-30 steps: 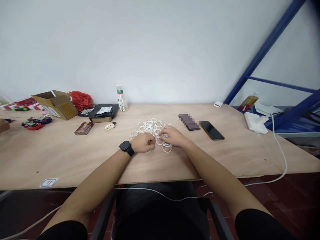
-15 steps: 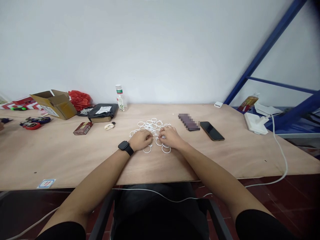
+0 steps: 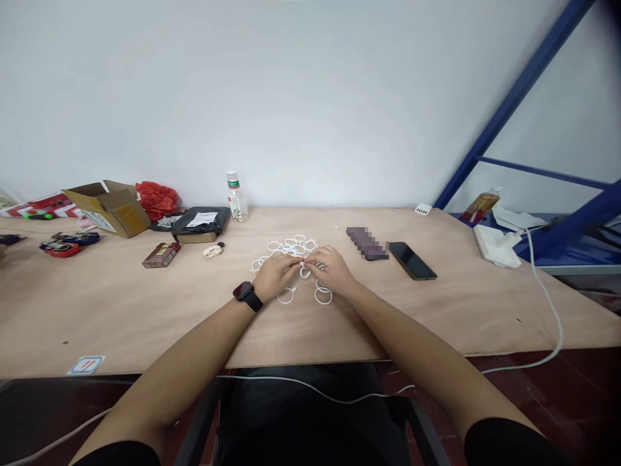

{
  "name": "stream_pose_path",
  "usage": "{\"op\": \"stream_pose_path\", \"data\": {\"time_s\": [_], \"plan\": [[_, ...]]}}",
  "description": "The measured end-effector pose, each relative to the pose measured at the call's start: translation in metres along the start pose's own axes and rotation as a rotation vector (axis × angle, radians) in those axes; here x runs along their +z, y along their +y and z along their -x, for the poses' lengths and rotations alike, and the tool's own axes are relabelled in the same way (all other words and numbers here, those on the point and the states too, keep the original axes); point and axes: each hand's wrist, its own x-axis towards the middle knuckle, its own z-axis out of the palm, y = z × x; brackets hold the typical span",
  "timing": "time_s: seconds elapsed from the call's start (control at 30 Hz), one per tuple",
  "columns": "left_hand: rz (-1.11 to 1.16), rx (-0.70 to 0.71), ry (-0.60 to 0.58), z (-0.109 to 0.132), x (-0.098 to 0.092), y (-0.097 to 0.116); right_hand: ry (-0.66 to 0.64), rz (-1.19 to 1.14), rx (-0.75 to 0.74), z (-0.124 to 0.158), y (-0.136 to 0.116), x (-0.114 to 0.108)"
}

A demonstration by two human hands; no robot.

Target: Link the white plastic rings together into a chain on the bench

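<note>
My left hand (image 3: 275,276), with a dark watch at the wrist, and my right hand (image 3: 332,270) meet fingertip to fingertip above the table. Both are closed in a pinch on a thin white ring (image 3: 305,273), which hangs just below the fingers; its upper part is hidden by them. Behind my hands lies a loose heap of similar white rings (image 3: 291,248), each with a small knob where that can be made out. A single white ring (image 3: 286,296) rests by my left wrist. More white rings (image 3: 323,296) lie overlapping under my right hand.
On the left are a cigarette-style box (image 3: 161,255), a small cream case (image 3: 212,251), a black parcel (image 3: 201,223), an open carton (image 3: 114,210) and a bottle (image 3: 235,197). To the right lie a pixelated dark item (image 3: 367,244), a phone (image 3: 412,261) and a white power strip (image 3: 497,246).
My hands have come together, fingertips now meeting, and a white ring hangs between them. The whole view has shifted slightly downward.
</note>
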Motion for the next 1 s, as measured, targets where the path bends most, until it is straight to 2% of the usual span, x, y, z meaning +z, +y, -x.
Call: {"op": "stream_pose_path", "data": {"time_s": [0.1, 0.27, 0.43, 0.63, 0.8, 0.9, 1.0], "plan": [[-0.015, -0.023, 0.032, 0.000, 0.000, 0.000, 0.017, -0.031, -0.006, 0.001, -0.002, -0.001], [-0.036, -0.034, 0.036, -0.001, -0.002, 0.004, -0.029, -0.110, -0.027, 0.001, -0.004, -0.003], [-0.059, -0.035, 0.038, -0.001, -0.004, 0.011, -0.025, -0.237, 0.046, 0.001, -0.007, 0.000], [-0.058, -0.071, 0.012, -0.002, -0.005, 0.013, -0.053, -0.248, 0.112, 0.000, -0.009, -0.001], [-0.154, -0.021, -0.018, -0.007, -0.020, -0.001, -0.082, -0.076, 0.092, -0.001, -0.010, -0.001], [-0.312, -0.119, -0.002, -0.009, -0.035, -0.015, -0.133, 0.011, 0.099, 0.001, -0.009, 0.004], [-0.501, -0.247, -0.105, -0.006, -0.048, -0.027, -0.213, 0.065, 0.101, 0.004, -0.009, 0.011]]}}
